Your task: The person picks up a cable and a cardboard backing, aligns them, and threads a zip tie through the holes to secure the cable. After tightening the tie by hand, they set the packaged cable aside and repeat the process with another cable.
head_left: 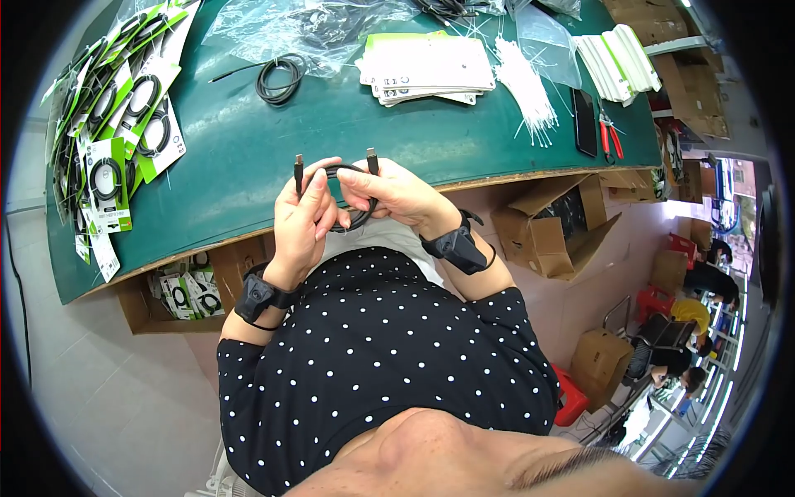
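A coiled black cable (363,219) hangs between my two hands at the table's front edge. My left hand (308,214) is closed on the left side of the coil, with one plug end (299,167) pointing up above the fingers. Pinching the right side of the coil is my right hand (391,192); the other plug end (372,156) sticks up beside its fingertips. Part of the loop is hidden behind the fingers. Beyond my hands, another coiled black cable (280,80) lies on the green table (331,132).
Carded cables (103,178) pile up at the left. White cards (431,62), zip ties (523,91) and clear plastic bags (306,29) lie at the back. A phone (585,123) and red-handled cutters (611,137) sit at the right. An open cardboard box (551,224) stands below the edge.
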A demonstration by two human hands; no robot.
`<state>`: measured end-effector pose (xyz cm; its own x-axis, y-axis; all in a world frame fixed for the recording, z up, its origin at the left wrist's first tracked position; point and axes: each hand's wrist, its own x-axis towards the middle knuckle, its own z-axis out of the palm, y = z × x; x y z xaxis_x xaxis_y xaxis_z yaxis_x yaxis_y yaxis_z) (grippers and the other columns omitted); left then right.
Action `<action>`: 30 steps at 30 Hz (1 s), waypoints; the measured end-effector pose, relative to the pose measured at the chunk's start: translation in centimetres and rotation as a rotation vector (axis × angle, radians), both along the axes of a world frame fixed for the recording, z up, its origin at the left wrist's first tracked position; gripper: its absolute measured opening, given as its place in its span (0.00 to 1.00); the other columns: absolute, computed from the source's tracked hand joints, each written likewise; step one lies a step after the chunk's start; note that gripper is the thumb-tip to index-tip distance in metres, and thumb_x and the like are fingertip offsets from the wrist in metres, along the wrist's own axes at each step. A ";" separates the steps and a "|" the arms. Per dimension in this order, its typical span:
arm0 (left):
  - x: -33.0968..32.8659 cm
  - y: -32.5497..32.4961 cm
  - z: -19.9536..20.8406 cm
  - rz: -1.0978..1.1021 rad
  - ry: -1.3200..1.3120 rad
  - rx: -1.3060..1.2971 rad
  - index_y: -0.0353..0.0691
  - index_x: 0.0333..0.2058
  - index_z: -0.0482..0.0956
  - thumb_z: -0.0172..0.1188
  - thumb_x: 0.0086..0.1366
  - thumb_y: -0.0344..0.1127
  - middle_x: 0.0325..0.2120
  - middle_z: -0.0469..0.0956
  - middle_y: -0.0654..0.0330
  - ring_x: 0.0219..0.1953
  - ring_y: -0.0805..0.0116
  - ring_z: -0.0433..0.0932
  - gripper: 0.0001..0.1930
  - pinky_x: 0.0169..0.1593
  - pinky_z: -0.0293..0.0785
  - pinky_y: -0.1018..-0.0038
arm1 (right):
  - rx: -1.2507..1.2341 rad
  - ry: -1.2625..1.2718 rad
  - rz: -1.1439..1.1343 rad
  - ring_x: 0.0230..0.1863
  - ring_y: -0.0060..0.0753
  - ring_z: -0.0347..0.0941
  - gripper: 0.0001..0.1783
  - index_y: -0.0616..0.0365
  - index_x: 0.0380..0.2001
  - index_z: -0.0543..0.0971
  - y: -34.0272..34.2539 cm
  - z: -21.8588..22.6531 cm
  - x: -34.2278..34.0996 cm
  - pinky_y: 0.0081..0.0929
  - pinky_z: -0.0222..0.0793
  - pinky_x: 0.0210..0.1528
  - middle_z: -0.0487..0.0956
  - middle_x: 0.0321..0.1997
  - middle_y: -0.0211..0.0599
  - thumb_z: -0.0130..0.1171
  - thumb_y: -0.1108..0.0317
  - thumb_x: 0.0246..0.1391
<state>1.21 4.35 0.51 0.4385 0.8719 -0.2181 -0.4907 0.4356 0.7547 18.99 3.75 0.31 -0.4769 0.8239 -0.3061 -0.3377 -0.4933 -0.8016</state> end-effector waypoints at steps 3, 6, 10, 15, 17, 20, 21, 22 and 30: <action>0.3 0.3 0.6 -0.011 0.008 0.057 0.32 0.52 0.72 0.48 0.73 0.37 0.16 0.61 0.71 0.11 0.84 0.55 0.16 0.21 0.63 0.83 | -0.050 -0.064 0.032 0.14 0.09 0.51 0.20 0.53 0.19 0.72 0.0 1.6 -0.2 0.14 0.41 0.15 0.66 0.17 0.19 0.55 0.54 0.62; -0.2 0.6 -0.5 -0.027 -0.024 -0.078 0.32 0.49 0.74 0.49 0.73 0.37 0.18 0.62 0.70 0.12 0.85 0.55 0.15 0.20 0.59 0.83 | -0.009 -0.047 0.021 0.15 0.10 0.52 0.21 0.52 0.18 0.71 -0.1 0.3 0.0 0.14 0.41 0.16 0.65 0.17 0.20 0.55 0.54 0.62; -0.3 0.2 -0.2 -0.045 -0.099 -0.091 0.32 0.47 0.75 0.49 0.72 0.37 0.18 0.62 0.70 0.12 0.85 0.55 0.14 0.18 0.56 0.84 | 0.011 0.048 -0.148 0.16 0.10 0.53 0.21 0.52 0.18 0.70 -0.6 -0.2 -0.8 0.15 0.42 0.17 0.66 0.16 0.21 0.56 0.55 0.62; -0.2 0.2 -0.1 -0.064 -0.100 -0.108 0.31 0.46 0.76 0.49 0.72 0.36 0.17 0.61 0.71 0.12 0.85 0.55 0.14 0.18 0.55 0.84 | -0.054 0.084 -0.235 0.17 0.11 0.55 0.22 0.51 0.17 0.68 -0.8 -0.1 -0.7 0.16 0.42 0.17 0.66 0.17 0.22 0.56 0.55 0.62; 0.5 0.3 -0.1 -0.017 -0.065 -0.081 0.32 0.46 0.75 0.49 0.73 0.37 0.17 0.60 0.71 0.12 0.86 0.54 0.14 0.17 0.53 0.85 | -0.048 0.093 -0.228 0.17 0.11 0.55 0.20 0.52 0.17 0.69 -0.7 0.2 -0.5 0.15 0.43 0.17 0.68 0.18 0.23 0.57 0.57 0.61; 0.6 0.8 0.2 -0.011 -0.032 -0.060 0.32 0.46 0.75 0.48 0.73 0.37 0.17 0.59 0.72 0.11 0.86 0.53 0.14 0.16 0.52 0.85 | -0.028 0.108 -0.216 0.18 0.10 0.55 0.18 0.55 0.19 0.71 -0.1 0.6 0.2 0.15 0.44 0.17 0.70 0.20 0.25 0.58 0.59 0.60; 0.5 1.1 0.4 -0.026 -0.013 -0.051 0.31 0.46 0.75 0.49 0.73 0.37 0.17 0.59 0.72 0.12 0.86 0.53 0.14 0.16 0.51 0.86 | -0.043 0.101 -0.127 0.17 0.10 0.56 0.17 0.57 0.20 0.73 0.2 0.7 0.9 0.14 0.45 0.17 0.72 0.22 0.27 0.59 0.60 0.59; 0.4 1.4 0.7 -0.042 0.007 -0.043 0.31 0.45 0.75 0.49 0.73 0.37 0.16 0.58 0.72 0.12 0.86 0.53 0.14 0.16 0.51 0.86 | -0.057 0.094 -0.037 0.17 0.10 0.57 0.15 0.58 0.22 0.74 0.4 0.8 1.7 0.13 0.47 0.16 0.73 0.23 0.28 0.60 0.62 0.58; 0.2 2.9 1.5 -0.244 0.042 -0.164 0.31 0.45 0.74 0.49 0.72 0.36 0.16 0.58 0.74 0.12 0.87 0.52 0.13 0.15 0.49 0.87 | -0.068 0.135 0.091 0.17 0.10 0.66 0.08 0.61 0.31 0.79 0.5 -0.7 3.1 0.10 0.59 0.16 0.79 0.26 0.30 0.63 0.68 0.55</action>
<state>1.37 7.23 2.06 0.6183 0.6937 -0.3693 -0.3267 0.6543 0.6820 22.14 4.23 -0.38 -0.5892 0.7550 -0.2878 -0.3915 -0.5783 -0.7157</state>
